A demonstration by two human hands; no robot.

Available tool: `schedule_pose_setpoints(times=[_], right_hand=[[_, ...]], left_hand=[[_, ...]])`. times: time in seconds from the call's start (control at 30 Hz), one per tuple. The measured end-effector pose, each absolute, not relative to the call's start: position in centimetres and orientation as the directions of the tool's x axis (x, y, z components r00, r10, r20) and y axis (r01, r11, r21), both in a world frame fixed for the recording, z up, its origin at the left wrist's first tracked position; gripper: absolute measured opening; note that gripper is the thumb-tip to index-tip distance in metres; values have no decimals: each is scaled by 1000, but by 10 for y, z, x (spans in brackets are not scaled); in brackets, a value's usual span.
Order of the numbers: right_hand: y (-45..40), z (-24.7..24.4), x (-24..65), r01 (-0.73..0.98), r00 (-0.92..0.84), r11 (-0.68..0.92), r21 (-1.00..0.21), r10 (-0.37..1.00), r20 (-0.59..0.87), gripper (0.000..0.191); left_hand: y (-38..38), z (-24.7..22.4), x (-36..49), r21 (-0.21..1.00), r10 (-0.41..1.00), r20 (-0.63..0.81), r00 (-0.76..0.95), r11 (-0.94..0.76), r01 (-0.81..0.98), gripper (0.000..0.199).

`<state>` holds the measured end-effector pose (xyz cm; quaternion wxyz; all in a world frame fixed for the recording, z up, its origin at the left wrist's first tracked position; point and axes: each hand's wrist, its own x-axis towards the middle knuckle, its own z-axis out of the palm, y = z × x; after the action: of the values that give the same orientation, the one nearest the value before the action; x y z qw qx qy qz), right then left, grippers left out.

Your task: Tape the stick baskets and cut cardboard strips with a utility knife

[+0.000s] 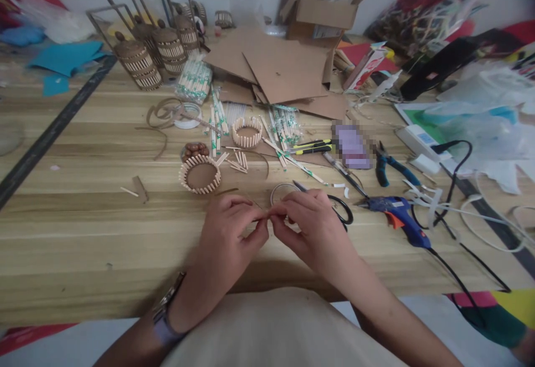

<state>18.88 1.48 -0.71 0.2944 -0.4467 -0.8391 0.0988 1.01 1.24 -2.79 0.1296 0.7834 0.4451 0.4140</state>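
Fingertips meeting above the table's near edge, my left hand (234, 227) and my right hand (307, 225) both pinch a thin brown strip (259, 209). Most of that strip is hidden by the fingers, so its exact kind cannot be made out. Black-handled scissors (346, 211) lie partly under my right hand. Just beyond my left hand is a round cardboard base ringed with short wooden stick pieces (200, 175). A smaller stick ring (247, 133) sits farther back, near loose cut sticks (237, 162).
A blue glue gun (397, 213) with its cable, pliers (393, 166) and utility knives (311, 146) lie to the right. Cardboard sheets (284, 71), packs of chopsticks (194, 78) and an open box (321, 13) are behind. Lantern-like stick pieces with handles (140, 66) stand back left.
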Motion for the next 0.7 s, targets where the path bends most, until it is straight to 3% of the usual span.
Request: schedule_pose_setpoints(times=[0.3, 0.53, 0.7], right_hand=[[19, -7, 195, 579, -401, 499, -645, 863, 308, 17], [22, -10, 199, 667, -341, 509, -545, 858, 385, 15], [35, -19, 243, 788, -100, 303, -536, 922, 374, 9]], left_hand=[[12, -23, 8, 728, 885, 379, 269, -465, 504, 18], [10, -20, 7, 810, 930, 280, 236, -361, 462, 17], [11, -20, 0, 870, 972, 157, 176, -221, 441, 13]])
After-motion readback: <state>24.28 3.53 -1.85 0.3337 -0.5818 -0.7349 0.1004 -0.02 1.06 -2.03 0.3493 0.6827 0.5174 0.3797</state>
